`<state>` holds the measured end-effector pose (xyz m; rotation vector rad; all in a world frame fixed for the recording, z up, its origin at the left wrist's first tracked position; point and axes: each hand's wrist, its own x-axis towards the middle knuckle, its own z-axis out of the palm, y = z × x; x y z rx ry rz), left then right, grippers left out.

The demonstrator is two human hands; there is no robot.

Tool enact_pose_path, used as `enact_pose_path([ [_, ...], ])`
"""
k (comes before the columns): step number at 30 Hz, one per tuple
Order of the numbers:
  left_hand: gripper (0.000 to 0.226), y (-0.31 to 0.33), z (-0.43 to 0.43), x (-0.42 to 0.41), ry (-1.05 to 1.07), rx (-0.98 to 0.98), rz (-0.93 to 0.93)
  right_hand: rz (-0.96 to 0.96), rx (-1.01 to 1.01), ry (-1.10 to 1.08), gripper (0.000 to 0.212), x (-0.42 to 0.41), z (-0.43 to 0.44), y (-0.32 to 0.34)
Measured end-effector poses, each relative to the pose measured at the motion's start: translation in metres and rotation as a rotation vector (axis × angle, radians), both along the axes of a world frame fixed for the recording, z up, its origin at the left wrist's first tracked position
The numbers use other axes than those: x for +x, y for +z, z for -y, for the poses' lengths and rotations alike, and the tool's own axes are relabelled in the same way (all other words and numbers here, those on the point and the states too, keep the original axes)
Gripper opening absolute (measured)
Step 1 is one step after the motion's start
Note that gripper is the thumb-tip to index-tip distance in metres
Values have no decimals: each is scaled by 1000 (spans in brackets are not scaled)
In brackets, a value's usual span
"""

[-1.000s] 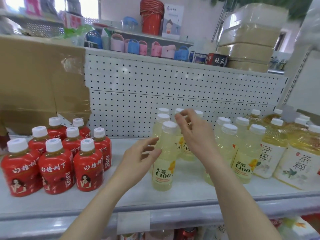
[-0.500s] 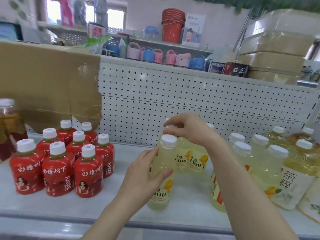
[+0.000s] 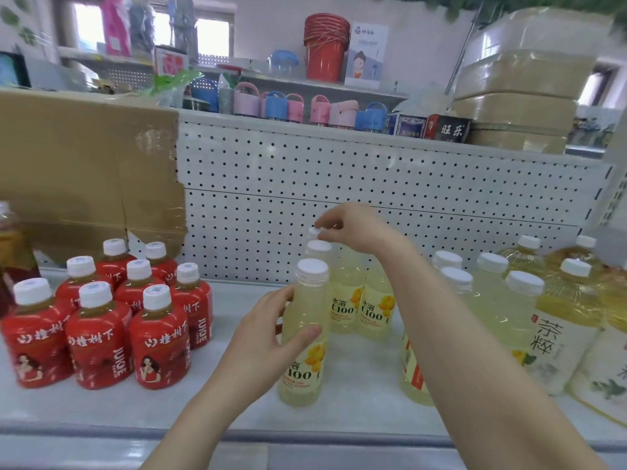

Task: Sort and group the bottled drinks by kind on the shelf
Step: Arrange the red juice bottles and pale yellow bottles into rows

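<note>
Pale-yellow front bottle (image 3: 305,374) held in left hand (image 3: 261,337) grip; right hand (image 3: 353,225) pinches a cap (image 3: 314,232), its bottle mostly hidden.

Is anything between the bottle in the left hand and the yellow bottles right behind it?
No, nothing visible. The left hand grips the front bottle, with the yellow bottles right behind. The right hand pinches a back cap.

Head-worn view, forward-down, seemingly near shelf (image 3: 356,412).

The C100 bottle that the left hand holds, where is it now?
Head view, centre: the C100 bottle stands near the front of the shelf, right of the red juice bottles; the left hand grips it.
</note>
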<state>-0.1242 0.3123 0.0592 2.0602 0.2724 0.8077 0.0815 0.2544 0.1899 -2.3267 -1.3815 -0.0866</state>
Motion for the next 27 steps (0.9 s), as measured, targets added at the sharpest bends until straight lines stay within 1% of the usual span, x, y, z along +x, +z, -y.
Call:
enact_pose_path([
  [3, 46, 1, 1, 0, -10, 1, 13, 6, 4, -3, 28, -1, -1, 3],
  [6, 46, 0, -1, 1, -18, 11, 16, 61, 25, -78, 39, 1, 9, 3],
  [8, 46, -3, -2, 1, -20, 9, 17, 96, -62, -171, 49, 5, 17, 0],
  [10, 45, -5, -4, 2, -22, 10, 16, 93, -163, -232, 56, 6, 26, -4],
  [12, 46, -6, -5, 2, -27, 8, 15, 176, -199, -298, 58, 6, 36, -7],
  [14, 46, -7, -6, 3, -28, 13, 18, 295, -230, -391, 51, 8, 45, -9],
  [16, 46, -7, -6, 4, -30, 21, 13, 271, -264, -439, 41, 10, 51, -13],
  [19, 45, -6, -6, 4, -36, 12, 9, 234, -214, -430, 36, 5, 57, -11],
  [23, 41, -7, -6, 4, -41, 2, 11, 190, -189, -333, 32, -14, 72, -6],
  [27, 44, -4, -6, 5, -42, 3, 4, 62, -68, -238, 32, -27, 82, -11],
])
